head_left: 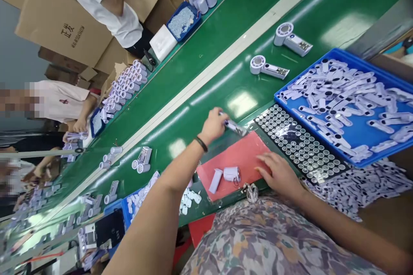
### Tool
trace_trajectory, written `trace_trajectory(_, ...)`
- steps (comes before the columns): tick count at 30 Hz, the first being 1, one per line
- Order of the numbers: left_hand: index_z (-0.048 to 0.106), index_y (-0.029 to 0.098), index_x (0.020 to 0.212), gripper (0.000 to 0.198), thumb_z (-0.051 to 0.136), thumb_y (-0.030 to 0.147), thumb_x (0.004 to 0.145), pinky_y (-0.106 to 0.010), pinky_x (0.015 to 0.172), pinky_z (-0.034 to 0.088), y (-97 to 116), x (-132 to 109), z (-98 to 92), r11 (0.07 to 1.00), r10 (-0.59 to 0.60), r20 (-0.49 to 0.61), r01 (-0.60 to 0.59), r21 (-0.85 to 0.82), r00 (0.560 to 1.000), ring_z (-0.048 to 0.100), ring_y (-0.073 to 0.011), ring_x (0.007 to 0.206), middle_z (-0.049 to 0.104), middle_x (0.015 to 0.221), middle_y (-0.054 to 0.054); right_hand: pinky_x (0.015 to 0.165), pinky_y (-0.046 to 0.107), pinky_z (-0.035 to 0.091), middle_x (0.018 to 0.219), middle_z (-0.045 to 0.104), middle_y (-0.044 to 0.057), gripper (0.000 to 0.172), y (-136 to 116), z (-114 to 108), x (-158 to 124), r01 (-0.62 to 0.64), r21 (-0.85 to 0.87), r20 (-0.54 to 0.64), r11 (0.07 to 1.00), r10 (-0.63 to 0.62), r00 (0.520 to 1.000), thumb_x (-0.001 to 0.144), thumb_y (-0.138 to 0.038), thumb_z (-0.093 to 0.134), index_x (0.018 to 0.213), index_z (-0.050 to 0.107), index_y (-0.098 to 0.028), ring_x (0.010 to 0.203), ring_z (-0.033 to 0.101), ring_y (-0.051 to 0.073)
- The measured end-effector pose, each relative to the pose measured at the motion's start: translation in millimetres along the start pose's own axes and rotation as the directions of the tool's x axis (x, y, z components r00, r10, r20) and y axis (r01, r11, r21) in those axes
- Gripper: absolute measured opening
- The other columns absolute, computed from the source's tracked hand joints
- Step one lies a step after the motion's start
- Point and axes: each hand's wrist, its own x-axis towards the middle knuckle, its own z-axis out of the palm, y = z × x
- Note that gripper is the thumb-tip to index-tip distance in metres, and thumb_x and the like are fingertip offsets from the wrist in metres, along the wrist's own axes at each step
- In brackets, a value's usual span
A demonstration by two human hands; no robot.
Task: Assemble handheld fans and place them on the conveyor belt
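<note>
My left hand [213,126] grips a white fan handle [236,127] with a dark label, just above the top corner of a red mat [240,159]. My right hand [279,175] lies on the mat's right edge, fingers spread and holding nothing. On the mat, a loose white handle piece [215,180] lies beside a white cylindrical fan body [231,174] with thin wires at its end. To the right of the mat is a black sheet of round pads [300,144]. Beyond it, a blue tray [338,107] is heaped with white handles.
A green conveyor belt [226,94] runs diagonally, carrying assembled white fans [269,68] and other white parts. Loose white parts [355,193] spill below the blue tray. Co-workers [61,103] stand at the far side among cardboard boxes [61,21].
</note>
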Motion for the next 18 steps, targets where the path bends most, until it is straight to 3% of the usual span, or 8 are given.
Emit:
trace_trajectory(2, 0.068, 0.023, 0.108, 0.032, 0.049, 0.01, 0.085, -0.041, 0.101, 0.045, -23.1, 34.4, -3.6, 0.995, -0.097, -0.025, 0.098, 0.026, 0.995, 0.043, -0.0268, 0.124, 0.043, 0.133, -0.009, 0.102, 0.043, 0.039, 0.123, 0.057, 0.009, 0.035, -15.4, 9.7, -9.8, 0.091, 0.024, 0.115, 0.996, -0.093, 0.989, 0.094, -0.036, 0.053, 0.126, 0.058, -0.024, 0.115, 0.051, 0.027)
trace_trajectory(4, 0.067, 0.021, 0.114, 0.033, 0.051, 0.011, 0.087, -0.046, 0.106, 0.04, -34.8, 59.4, -2.3, 0.99, -0.139, -0.003, 0.139, 0.022, 0.99, 0.039, -0.0293, 0.13, 0.041, 0.138, -0.009, 0.102, 0.042, 0.039, 0.126, 0.056, 0.009, 0.039, -28.8, 24.7, -15.7, 0.125, 0.039, 0.159, 0.991, -0.129, 0.979, 0.092, -0.036, 0.057, 0.129, 0.055, -0.026, 0.117, 0.05, 0.027)
trace_trajectory(6, 0.062, 0.02, 0.123, 0.035, 0.055, 0.013, 0.089, -0.051, 0.111, 0.032, -33.3, 62.8, -0.2, 0.993, -0.119, -0.003, 0.119, -0.003, 0.993, 0.034, -0.0318, 0.135, 0.037, 0.142, -0.01, 0.101, 0.043, 0.039, 0.125, 0.057, 0.01, 0.041, -38.3, 41.9, -19.6, 0.093, 0.032, 0.133, 0.995, -0.097, 0.986, 0.09, -0.037, 0.061, 0.129, 0.055, -0.026, 0.117, 0.05, 0.029)
trace_trajectory(7, 0.059, 0.02, 0.127, 0.037, 0.057, 0.015, 0.09, -0.051, 0.112, 0.031, -28.2, 53.5, 0.5, 0.994, -0.105, -0.03, 0.105, -0.021, 0.994, 0.033, -0.0321, 0.136, 0.036, 0.144, -0.011, 0.099, 0.043, 0.04, 0.122, 0.058, 0.01, 0.041, -41.5, 50.0, -21.9, 0.055, 0.03, 0.102, 0.998, -0.058, 0.993, 0.089, -0.038, 0.062, 0.127, 0.056, -0.025, 0.115, 0.052, 0.029)
trace_trajectory(9, 0.056, 0.02, 0.129, 0.039, 0.06, 0.023, 0.091, -0.046, 0.11, 0.034, -11.9, 11.1, 2.7, 0.992, -0.114, -0.106, 0.109, -0.058, 0.988, 0.038, -0.03, 0.132, 0.041, 0.14, -0.012, 0.091, 0.041, 0.044, 0.11, 0.062, 0.011, 0.039, -45.7, 63.4, -28.7, -0.073, 0.057, 0.012, 0.996, 0.072, 0.997, 0.087, -0.044, 0.062, 0.119, 0.058, -0.022, 0.103, 0.056, 0.029)
trace_trajectory(12, 0.06, 0.018, 0.117, 0.032, 0.057, 0.039, 0.092, -0.038, 0.099, 0.045, 11.0, -96.7, 15.2, 0.98, -0.161, -0.109, 0.146, -0.135, 0.981, 0.052, -0.0249, 0.113, 0.058, 0.117, -0.011, 0.075, 0.035, 0.047, 0.092, 0.064, 0.008, 0.04, -47.9, 75.8, -49.0, -0.301, 0.158, -0.059, 0.94, 0.313, 0.948, 0.083, -0.052, 0.062, 0.106, 0.06, -0.019, 0.079, 0.059, 0.023)
trace_trajectory(15, 0.06, 0.02, 0.113, 0.025, 0.056, 0.034, 0.093, -0.038, 0.094, 0.048, 9.6, -204.5, 41.8, 0.963, -0.126, -0.017, 0.118, -0.242, 0.992, 0.056, -0.0228, 0.106, 0.064, 0.109, -0.008, 0.064, 0.031, 0.044, 0.083, 0.066, 0.004, 0.035, -49.1, 88.5, -78.2, -0.474, 0.208, 0.072, 0.855, 0.47, 0.88, 0.082, -0.056, 0.059, 0.09, 0.064, -0.022, 0.07, 0.058, 0.02)
trace_trajectory(18, 0.059, 0.024, 0.121, 0.03, 0.047, 0.016, 0.094, -0.039, 0.096, 0.048, -10.8, -261.5, 68.0, 0.965, -0.053, -0.048, 0.039, -0.258, 0.997, 0.056, -0.021, 0.11, 0.064, 0.117, -0.007, 0.062, 0.029, 0.043, 0.078, 0.068, 0.002, 0.033, -54.1, 111.0, -98.8, -0.586, 0.35, 0.266, 0.731, 0.522, 0.81, 0.08, -0.055, 0.06, 0.081, 0.068, -0.023, 0.072, 0.061, 0.02)
